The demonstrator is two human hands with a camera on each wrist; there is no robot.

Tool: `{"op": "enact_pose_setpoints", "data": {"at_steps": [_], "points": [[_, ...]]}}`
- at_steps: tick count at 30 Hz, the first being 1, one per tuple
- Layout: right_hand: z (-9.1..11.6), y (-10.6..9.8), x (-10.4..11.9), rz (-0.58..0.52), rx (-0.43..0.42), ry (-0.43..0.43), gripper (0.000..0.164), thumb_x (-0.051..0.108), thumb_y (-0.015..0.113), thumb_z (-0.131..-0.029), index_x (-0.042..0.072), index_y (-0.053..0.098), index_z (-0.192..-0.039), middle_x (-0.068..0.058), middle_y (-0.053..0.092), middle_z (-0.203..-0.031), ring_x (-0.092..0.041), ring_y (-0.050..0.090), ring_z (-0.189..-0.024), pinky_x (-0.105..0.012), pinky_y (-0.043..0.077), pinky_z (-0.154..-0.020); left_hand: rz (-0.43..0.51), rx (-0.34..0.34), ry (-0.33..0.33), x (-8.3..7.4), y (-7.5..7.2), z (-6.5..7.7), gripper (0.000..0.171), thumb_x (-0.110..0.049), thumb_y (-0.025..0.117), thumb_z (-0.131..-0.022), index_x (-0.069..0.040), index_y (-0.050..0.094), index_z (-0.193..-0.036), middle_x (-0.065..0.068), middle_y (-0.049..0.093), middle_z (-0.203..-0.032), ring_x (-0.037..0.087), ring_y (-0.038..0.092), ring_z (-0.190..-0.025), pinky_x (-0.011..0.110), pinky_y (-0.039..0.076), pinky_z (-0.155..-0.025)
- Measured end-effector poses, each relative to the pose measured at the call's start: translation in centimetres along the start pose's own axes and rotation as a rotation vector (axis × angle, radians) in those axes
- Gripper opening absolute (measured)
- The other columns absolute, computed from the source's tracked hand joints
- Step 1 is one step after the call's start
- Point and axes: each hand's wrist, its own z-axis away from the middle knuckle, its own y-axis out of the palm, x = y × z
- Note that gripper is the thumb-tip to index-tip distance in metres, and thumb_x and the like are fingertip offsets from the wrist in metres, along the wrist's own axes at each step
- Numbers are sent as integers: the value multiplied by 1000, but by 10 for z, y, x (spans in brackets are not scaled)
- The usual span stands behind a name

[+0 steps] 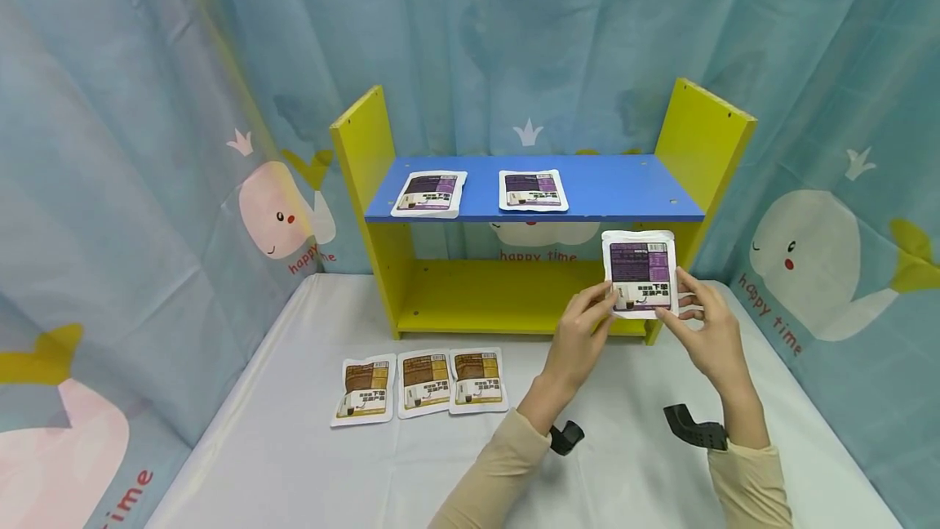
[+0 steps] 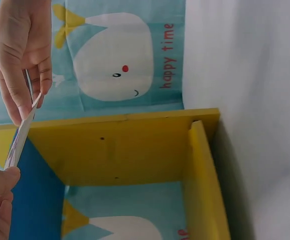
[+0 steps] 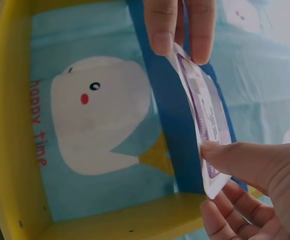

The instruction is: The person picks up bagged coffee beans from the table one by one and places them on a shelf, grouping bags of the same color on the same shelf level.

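Observation:
Both hands hold one white packet with a purple label [image 1: 640, 272] upright before the right part of the shelf unit. My left hand [image 1: 580, 341] pinches its left edge near the lower corner. The right hand [image 1: 708, 333] grips the opposite edge, its thumb [image 3: 234, 156] on the printed face and fingers behind. In the left wrist view the packet [image 2: 22, 135] appears nearly edge-on between the two hands. Two similar purple packets lie on the blue upper shelf [image 1: 609, 186], one at the left [image 1: 429, 193] and one near the middle [image 1: 532, 190].
Three white packets with brown labels lie in a row on the white table [image 1: 257, 447]: left [image 1: 365, 389], middle [image 1: 425, 383] and right [image 1: 478, 380]. Yellow side panels [image 1: 705, 137] rise at both shelf ends. Below is a yellow lower shelf [image 1: 499, 292]; a patterned blue curtain [image 1: 477, 47] hangs behind.

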Motion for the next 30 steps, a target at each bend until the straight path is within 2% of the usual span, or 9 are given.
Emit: {"op": "enact_pose_setpoints", "data": {"at_steps": [4,9,12,16,19,23,30], "points": [[-4,-2,6,-18,-44,-23,66,0,73,-76,7,46,-137,-20,52,-110,-5,46,-88,0,38,-70,-4,-4,21,-3,-6,-9,33,-5,66,-84,-3,63,-117,4,55,-129,12,54,-111,7,38,-93],[-13,-7,16,-32,-77,-46,63,-1,71,-77,8,48,-135,-21,52,-115,3,43,-91,0,37,-73,-6,-12,39,-4,-12,-21,32,-7,64,-85,-4,63,-117,4,55,-130,13,52,-113,7,39,-93],[-17,-9,21,-32,-78,-53,57,3,70,-80,9,50,-134,-19,52,-120,-3,45,-95,-1,36,-76,-16,-8,48,-4,-16,-28,32,-9,63,-86,-4,63,-118,4,55,-129,12,52,-115,7,38,-94],[-22,-12,25,-28,-65,-86,52,6,69,-82,9,53,-131,-19,50,-126,-25,49,-102,-3,34,-78,-22,-1,65,-5,-20,-37,31,-11,62,-88,-4,63,-118,4,57,-128,12,52,-116,9,38,-97],[-28,-15,27,-32,-50,-122,50,5,70,-81,7,55,-129,-19,49,-131,-35,49,-110,-5,33,-79,-32,4,67,-5,-23,-44,31,-12,61,-89,-4,63,-118,4,57,-127,12,52,-116,10,37,-97],[-35,-18,29,-24,-43,-130,42,6,69,-82,5,60,-123,-17,50,-133,-39,49,-114,-3,32,-78,-60,8,71,-7,-29,-53,30,-15,59,-90,-7,63,-118,3,58,-126,13,51,-116,10,36,-99],[-48,-18,36,19,-95,-141,32,3,65,-84,3,64,-116,-15,54,-131,-33,51,-98,-2,31,-75,-115,-5,117,-4,-34,-70,27,-15,57,-92,-8,65,-117,3,62,-120,16,50,-119,13,32,-104]]}}
